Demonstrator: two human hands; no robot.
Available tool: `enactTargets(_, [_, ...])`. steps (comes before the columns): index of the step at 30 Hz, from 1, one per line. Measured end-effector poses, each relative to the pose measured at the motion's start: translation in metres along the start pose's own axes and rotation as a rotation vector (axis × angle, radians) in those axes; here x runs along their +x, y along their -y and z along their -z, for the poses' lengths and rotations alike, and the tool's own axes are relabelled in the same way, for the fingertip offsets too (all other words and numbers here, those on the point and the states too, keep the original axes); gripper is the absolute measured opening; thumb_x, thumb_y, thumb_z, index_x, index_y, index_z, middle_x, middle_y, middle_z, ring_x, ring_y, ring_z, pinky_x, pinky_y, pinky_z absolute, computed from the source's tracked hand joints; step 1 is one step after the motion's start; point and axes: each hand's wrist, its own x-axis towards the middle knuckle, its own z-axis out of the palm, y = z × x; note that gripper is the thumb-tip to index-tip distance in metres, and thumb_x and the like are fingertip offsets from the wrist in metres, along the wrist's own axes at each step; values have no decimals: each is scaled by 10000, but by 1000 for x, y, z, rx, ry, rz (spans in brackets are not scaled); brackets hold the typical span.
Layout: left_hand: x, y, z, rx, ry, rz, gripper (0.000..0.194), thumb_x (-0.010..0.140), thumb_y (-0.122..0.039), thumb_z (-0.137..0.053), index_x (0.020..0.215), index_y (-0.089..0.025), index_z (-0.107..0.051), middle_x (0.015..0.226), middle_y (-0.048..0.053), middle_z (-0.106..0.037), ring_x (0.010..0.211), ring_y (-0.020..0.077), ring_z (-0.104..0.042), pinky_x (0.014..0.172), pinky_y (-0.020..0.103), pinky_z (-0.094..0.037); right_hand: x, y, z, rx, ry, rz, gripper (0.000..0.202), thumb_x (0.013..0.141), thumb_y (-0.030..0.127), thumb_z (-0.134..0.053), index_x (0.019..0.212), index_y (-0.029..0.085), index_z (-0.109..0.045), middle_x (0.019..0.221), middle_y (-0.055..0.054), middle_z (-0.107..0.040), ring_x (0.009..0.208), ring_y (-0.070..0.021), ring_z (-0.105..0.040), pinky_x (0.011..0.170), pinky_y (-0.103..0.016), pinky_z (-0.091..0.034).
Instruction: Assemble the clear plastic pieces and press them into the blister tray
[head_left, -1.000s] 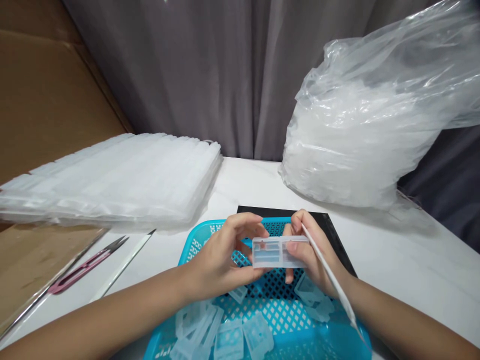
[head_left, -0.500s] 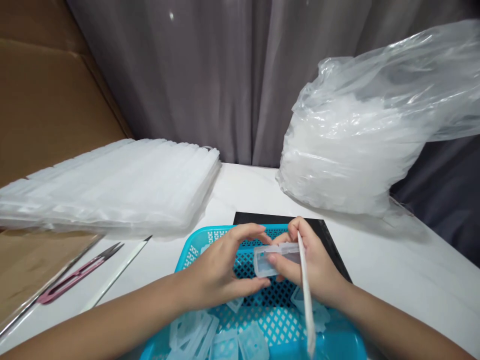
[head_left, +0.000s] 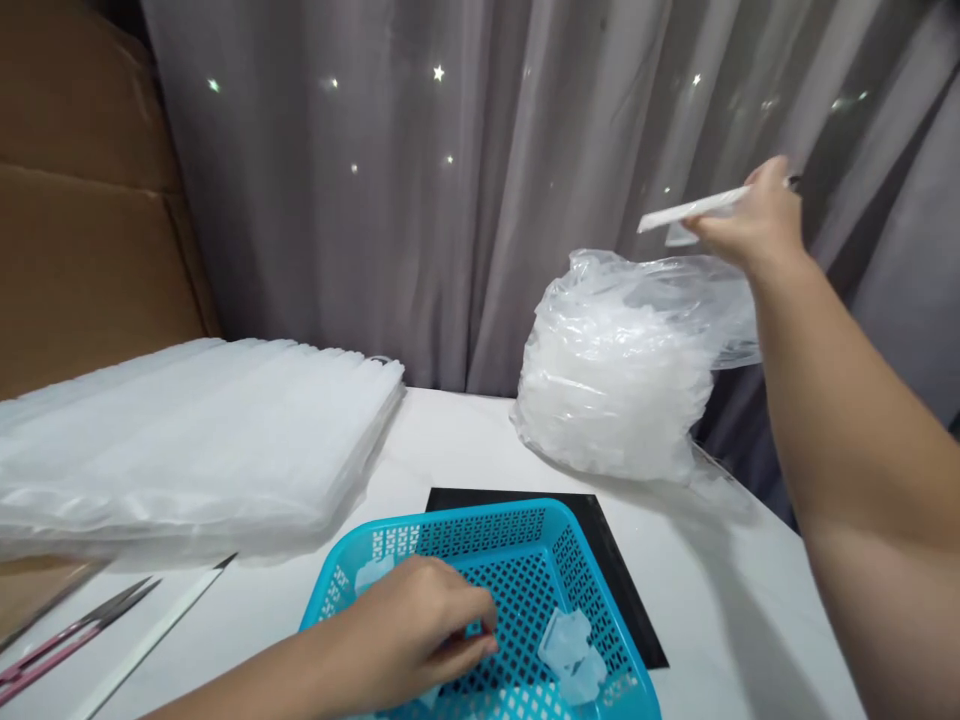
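Note:
My left hand (head_left: 439, 630) is over the blue plastic basket (head_left: 553, 515), its fingers curled together; whether anything is between them is hidden. Up at the right, above the plastic bag, my right hand (head_left: 761, 215) is closed on a thin white stick-like tool (head_left: 679, 213). A small clear plastic piece (head_left: 681, 235) shows just below that tool, by the same fingers. Several translucent plastic pieces (head_left: 574, 655) lie inside the basket, some partly covered by my left hand.
A clear bag of white items (head_left: 615, 390) stands at the back right. Wrapped white strips (head_left: 187, 440) lie at the left, with pink scissors (head_left: 71, 645) and a pointed white tool (head_left: 157, 635) in front. A black mat (head_left: 626, 570) lies under the basket; cardboard (head_left: 82, 230) stands behind left.
My right hand has gone up and right with the white tool, away from my left hand. My left hand has lowered over the basket and curled its fingers. The view has tilted up.

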Motion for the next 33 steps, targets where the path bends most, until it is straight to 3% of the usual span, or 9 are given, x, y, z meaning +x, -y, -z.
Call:
enactTargets(4, [-2, 2, 4, 1, 85, -8, 100, 823, -304, -644, 876, -221, -631, 724, -5, -628, 664, 176, -610, 574, 259, -383, -3, 2, 14, -89, 56, 47, 181, 819, 410, -538, 737, 257, -486, 715, -5, -520, 839, -268, -669, 477, -285, -435])
enactTargets(8, [-8, 6, 13, 57, 227, 62, 280, 681, -325, -787, 924, -238, -677, 829, 19, -652, 722, 218, -625, 546, 267, -365, -51, -1, -13, -175, 34, 278, 215, 835, 377, -536, 682, 280, -420, 711, 6, -506, 826, -239, -623, 590, -356, -461])
enactTargets(9, [-9, 7, 16, 70, 265, 91, 289, 668, -319, -799, 920, -239, -681, 833, 21, -657, 713, 222, -625, 532, 267, -354, -74, -2, -26, -186, 158, 349, 217, 824, 360, -563, 676, 279, -426, 713, 6, -524, 767, -224, -603, 600, -366, -457])
enactTargets(12, [-11, 9, 24, 91, 363, 140, 356, 609, -306, -843, 919, -246, -678, 846, 20, -669, 721, 231, -624, 559, 270, -366, -154, -13, -68, -247, 1119, 384, 198, 779, 361, -647, 764, 201, -532, 710, -15, -581, 623, -170, -570, 541, -281, -388])
enactTargets(15, [-9, 9, 26, 106, 411, 134, 318, 599, -286, -852, 857, -239, -673, 787, 9, -673, 732, 231, -621, 650, 297, -395, -216, -30, -96, -302, 1401, 328, 405, 663, 514, -737, 804, 167, -583, 731, -45, -603, 615, -184, -562, 501, -252, -307])
enactTargets(21, [-2, 8, 18, 60, 437, 86, 121, 746, -162, -738, 751, -192, -621, 730, -19, -649, 711, 180, -614, 744, 308, -408, -237, -42, -99, -279, 1439, 303, 434, 709, 578, -676, 856, 179, -590, 731, -37, -574, 653, -190, -541, 532, -252, -279])
enactTargets(24, [0, 10, 15, 48, 293, 51, 24, 832, -198, -653, 839, -197, -630, 1069, 51, -622, 966, 227, -591, 819, 319, -431, -234, -34, -96, -238, 1459, 233, 289, 811, 446, -619, 904, 180, -554, 786, -48, -562, 646, -170, -512, 518, -239, -267])
enactTargets(27, [0, 12, 11, -6, 124, 54, 110, 917, -196, -496, 913, -187, -606, 1426, 93, -368, 1198, 269, -480, 865, 329, -453, -240, -30, -98, -184, 1465, 174, 213, 840, 365, -581, 906, 173, -515, 808, -60, -540, 648, -161, -481, 519, -231, -281])
enactTargets(33, [0, 13, 2, -118, -147, -74, 156, 934, -160, -469, 961, -189, -620, 1284, 106, -516, 963, 178, -598, 779, 250, -498, -256, -33, -104, -179, 1444, 235, 270, 670, -32, -459, 833, 183, -454, 792, -42, -489, 607, -132, -417, 476, -214, -248])
